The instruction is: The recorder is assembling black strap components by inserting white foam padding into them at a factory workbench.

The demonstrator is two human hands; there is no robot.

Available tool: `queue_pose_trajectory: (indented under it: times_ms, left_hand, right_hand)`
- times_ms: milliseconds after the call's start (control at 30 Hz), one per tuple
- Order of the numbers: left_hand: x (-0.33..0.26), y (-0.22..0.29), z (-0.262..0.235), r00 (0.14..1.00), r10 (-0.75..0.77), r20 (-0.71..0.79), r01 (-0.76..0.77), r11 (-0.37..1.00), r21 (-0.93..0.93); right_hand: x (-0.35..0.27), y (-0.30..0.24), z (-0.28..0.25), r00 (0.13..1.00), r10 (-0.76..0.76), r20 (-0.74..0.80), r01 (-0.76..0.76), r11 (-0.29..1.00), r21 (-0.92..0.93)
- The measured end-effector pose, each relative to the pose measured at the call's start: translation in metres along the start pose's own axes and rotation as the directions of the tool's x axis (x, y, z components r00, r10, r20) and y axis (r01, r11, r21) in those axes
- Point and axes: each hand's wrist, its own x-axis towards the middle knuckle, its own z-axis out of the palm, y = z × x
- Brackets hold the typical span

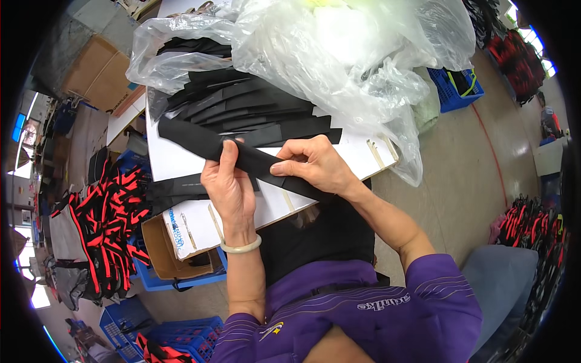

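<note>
My left hand (229, 187) and right hand (311, 164) both pinched one black fabric strip (200, 144) at frame centre, black strip pile (242, 103) above, white board (175, 163) beneath.

Head-worn fisheye camera looks steeply down, close over the white table (181, 163).

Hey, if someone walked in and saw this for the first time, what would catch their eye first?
Probably the two hands at the centre: the left hand and right hand both pinch one long black strip over a white board. Behind them, a big crumpled clear plastic bag spills a fanned stack of black strips. On the floor to the left lies a bright pile of red-and-black straps.
</note>
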Motion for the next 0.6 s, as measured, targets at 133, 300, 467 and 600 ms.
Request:
queue_pose_trajectory:
  times_ms: [133, 300, 467, 600]
  left_hand:
    - [-0.003, 0.003, 0.038, 0.956, -0.293, -0.029, 0.289, 0.952, -0.099]
    - [0.007, -0.021, 0.027, 0.947, -0.316, -0.063, 0.292, 0.924, -0.248]
    - [0.009, -0.025, 0.036, 0.942, -0.310, -0.130, 0.273, 0.930, -0.246]
    - [0.009, -0.028, 0.037, 0.940, -0.319, -0.120, 0.283, 0.927, -0.247]
  right_hand:
    - [-0.007, 0.007, -0.011, 0.997, 0.069, 0.037, -0.068, 0.997, -0.025]
    - [-0.011, 0.038, 0.012, 0.951, -0.232, -0.204, 0.169, 0.943, -0.287]
    - [-0.011, 0.039, 0.013, 0.887, -0.360, -0.289, 0.239, 0.894, -0.380]
    - [-0.016, 0.045, 0.015, 0.813, -0.501, -0.298, 0.307, 0.802, -0.512]
